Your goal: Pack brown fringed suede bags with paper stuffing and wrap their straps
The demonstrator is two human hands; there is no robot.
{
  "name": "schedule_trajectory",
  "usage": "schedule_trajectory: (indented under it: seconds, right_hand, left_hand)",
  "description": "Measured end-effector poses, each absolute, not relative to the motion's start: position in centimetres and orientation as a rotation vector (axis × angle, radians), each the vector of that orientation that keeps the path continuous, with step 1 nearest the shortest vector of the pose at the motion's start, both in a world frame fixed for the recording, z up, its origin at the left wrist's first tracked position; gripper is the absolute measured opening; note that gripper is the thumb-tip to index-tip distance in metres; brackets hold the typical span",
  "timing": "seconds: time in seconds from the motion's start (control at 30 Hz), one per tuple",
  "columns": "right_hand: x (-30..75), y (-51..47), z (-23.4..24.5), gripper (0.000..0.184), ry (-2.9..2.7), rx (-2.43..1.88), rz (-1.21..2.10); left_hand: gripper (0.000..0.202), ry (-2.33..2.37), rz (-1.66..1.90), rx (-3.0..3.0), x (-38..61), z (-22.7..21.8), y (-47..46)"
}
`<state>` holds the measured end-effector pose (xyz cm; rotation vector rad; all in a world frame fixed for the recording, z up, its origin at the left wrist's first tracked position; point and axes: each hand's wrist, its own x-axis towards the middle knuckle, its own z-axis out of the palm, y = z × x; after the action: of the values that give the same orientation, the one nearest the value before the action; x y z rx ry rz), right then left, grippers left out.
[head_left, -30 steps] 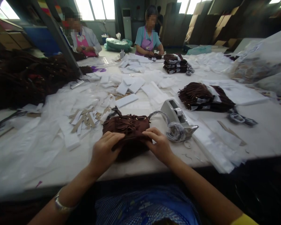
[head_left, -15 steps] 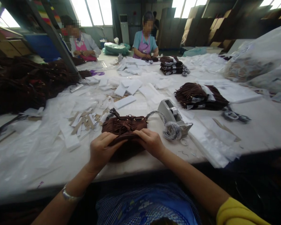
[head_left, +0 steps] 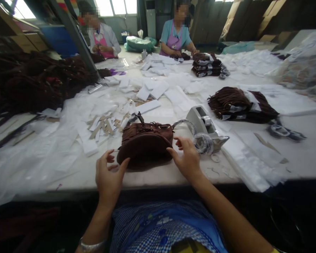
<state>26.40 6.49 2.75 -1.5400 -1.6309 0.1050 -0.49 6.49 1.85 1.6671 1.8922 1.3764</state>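
A dark brown fringed bag (head_left: 147,144) lies on the table in front of me, its rounded bottom facing me and its eyelets and drawstring on the far side. My left hand (head_left: 109,175) is at the bag's left end, fingers apart, the thumb near the bottom edge. At the right end, my right hand (head_left: 185,156) has its fingers spread, with the thumb close to or touching the edge. A plastic-wrapped strap (head_left: 185,123) runs from the bag's right side to a wrapped coil (head_left: 203,142). Beside it stands a grey tape dispenser (head_left: 201,119).
Stacked brown fringed bags (head_left: 242,105) lie to the right, with another stack (head_left: 206,65) beyond. Cardboard strips (head_left: 104,124) and white foam pieces (head_left: 147,105) litter the middle. A dark pile of bags (head_left: 37,80) fills the left. Two co-workers sit across the table.
Both hands have let go of the bag's near edge and moved apart to its two ends. The bag's rounded bottom now shows. The view has shifted slightly.
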Motion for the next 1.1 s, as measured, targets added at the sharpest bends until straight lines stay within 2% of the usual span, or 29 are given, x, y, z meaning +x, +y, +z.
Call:
schedule_trajectory:
  seconds: [0.23,0.33,0.43,0.6,0.8,0.9,1.1]
  right_hand:
    - [24.7,5.5,1.8,0.040,-1.520,-1.564,0.442]
    - [24.6,6.2,2.1,0.042,-1.358,-1.523,0.627]
    - [25.1,6.8,2.2,0.045,-1.309,-1.519,0.670]
    - [26.2,7.2,1.7,0.046,-1.357,-1.422,0.680]
    - [27.7,5.5,1.6,0.021,-1.418,-1.363,0.632]
    - [28.2,4.8,1.7,0.017,-1.508,-1.392,0.551]
    - [28.5,5.1,2.2,0.019,-1.628,-1.319,0.599]
  left_hand:
    - [0.039,1.440,1.460,1.115,1.2,0.6,6.8]
    - [0.042,1.151,1.381,0.836,1.1,1.2,7.2]
    - [0.048,1.017,1.245,0.696,0.5,1.9,7.4]
    - [0.047,0.995,1.033,0.627,-0.3,3.3,7.5]
    - [0.048,1.259,1.442,0.849,-0.4,2.8,8.6]
    - [0.044,1.336,1.539,0.950,-0.4,2.1,8.6]
    - [0.044,1.429,1.328,1.320,-1.5,3.3,7.0]
